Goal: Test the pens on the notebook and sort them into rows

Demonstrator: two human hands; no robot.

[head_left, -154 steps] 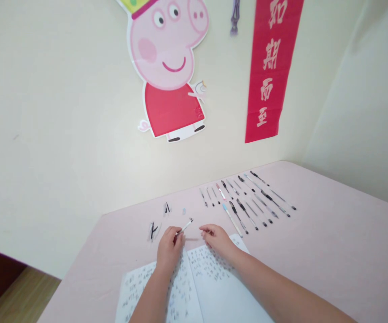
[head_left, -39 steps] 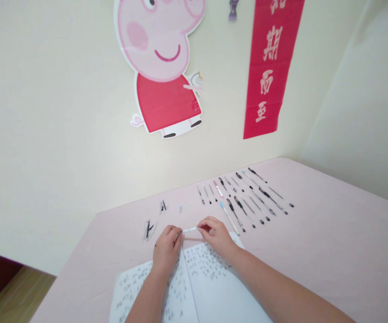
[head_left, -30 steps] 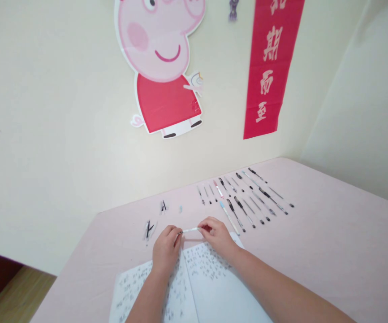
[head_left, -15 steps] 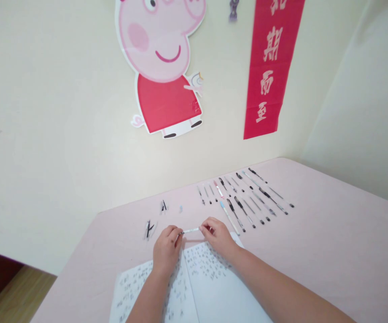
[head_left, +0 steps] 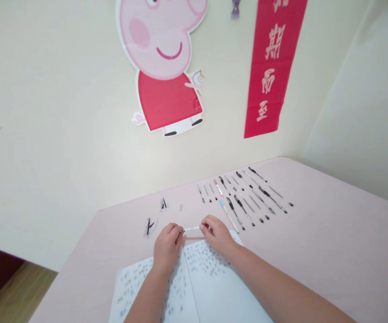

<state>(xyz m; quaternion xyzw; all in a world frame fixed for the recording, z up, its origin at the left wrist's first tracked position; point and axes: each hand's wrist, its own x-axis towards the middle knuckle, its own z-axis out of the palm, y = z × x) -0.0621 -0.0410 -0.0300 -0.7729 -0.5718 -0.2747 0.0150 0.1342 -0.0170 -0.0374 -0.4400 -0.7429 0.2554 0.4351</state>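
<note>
A slim white pen (head_left: 191,229) is stretched level between my two hands, just above the top of an open notebook (head_left: 214,291). My left hand (head_left: 167,244) pinches its left end, where a dark part shows by the fingertips. At the other end, my right hand (head_left: 216,233) closes thumb and fingers on the pen; its tip there is hidden. Handwriting covers the notebook's left page and the upper part of the right page. Beyond my right hand lies a pen with a light blue cap (head_left: 227,215).
Several pens and refills (head_left: 247,202) lie in slanted rows at the back right of the pink table (head_left: 331,237). Small dark and clear pen parts (head_left: 148,227) lie to the left, near a small light blue piece (head_left: 181,207). A wall stands behind with a pig cutout (head_left: 169,101) and red banner (head_left: 269,80).
The view has tilted very slightly, so everything sits a little differently in the picture. Both hands keep the same hold on the white pen.
</note>
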